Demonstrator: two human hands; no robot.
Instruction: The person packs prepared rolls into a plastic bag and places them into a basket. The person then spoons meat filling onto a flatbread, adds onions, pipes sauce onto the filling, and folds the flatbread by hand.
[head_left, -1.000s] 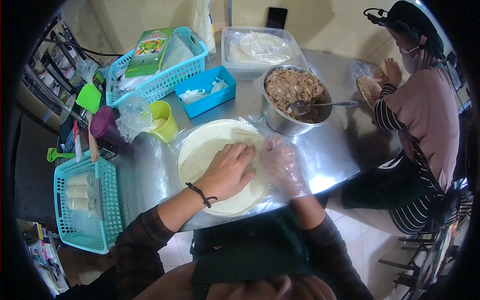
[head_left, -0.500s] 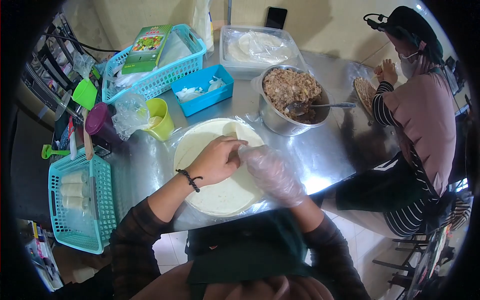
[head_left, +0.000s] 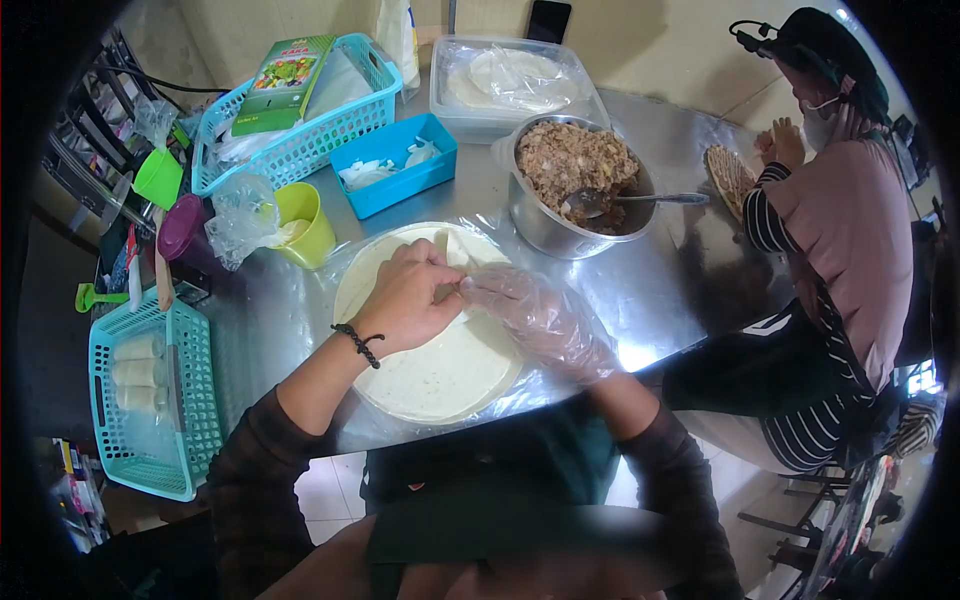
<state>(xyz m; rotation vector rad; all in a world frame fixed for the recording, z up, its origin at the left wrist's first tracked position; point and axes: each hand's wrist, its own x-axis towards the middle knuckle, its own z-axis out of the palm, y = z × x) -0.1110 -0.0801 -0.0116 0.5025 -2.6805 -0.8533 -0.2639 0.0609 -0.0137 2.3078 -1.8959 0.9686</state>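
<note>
A stack of thin, round, pale wrappers (head_left: 440, 375) lies on clear plastic at the front of the steel table. Bare but for a black beaded bracelet, my left hand (head_left: 412, 298) pinches the top wrapper near the middle of the stack. My right hand (head_left: 535, 312), in a clear plastic glove, closes on the same wrapper, its fingertips meeting those of the left. A flap of that wrapper is lifted and folded just beyond the fingers. Both hands partly cover the stack. Behind it stands a metal pot (head_left: 570, 240) of brown minced filling (head_left: 575, 160), with a spoon (head_left: 650, 199) resting in it.
Around the back are a blue tray (head_left: 405, 192), a turquoise basket (head_left: 300, 150), a lidded-style plastic box of wrappers (head_left: 450, 115) and a yellow-green cup (head_left: 305, 225). Wrapped rolls (head_left: 138, 373) fill part of another basket (head_left: 205, 400) at left. A co-worker (head_left: 840, 240) sits at right.
Both hands have shifted slightly left, and the fingertips have come closer together over the wrapper. The whole view has also moved a little. The co-worker's hands have barely moved.
</note>
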